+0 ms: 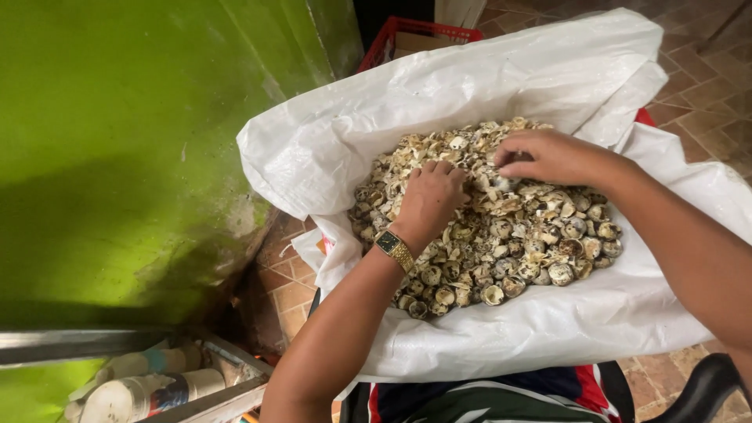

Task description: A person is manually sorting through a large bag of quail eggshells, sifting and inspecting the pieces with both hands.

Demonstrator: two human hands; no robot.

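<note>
Both my hands are in one wide white woven plastic sack (439, 102), folded open over a heap of small speckled broken eggshells (509, 243), too many to count, brittle and cup-shaped. My left hand (429, 200), a gold metal wristwatch (394, 247) on its wrist, presses curled fingers into the shells. My right hand (548, 157) pinches a few shells at the heap's far side. One red plastic crate (411, 31) stands behind the sack.

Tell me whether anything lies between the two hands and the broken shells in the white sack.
Nothing visible does. The left hand rests knuckles-up directly on the shells, and the right hand has its fingers down in the pile near the far side. The white sack is folded open around the heap, not over it.
</note>
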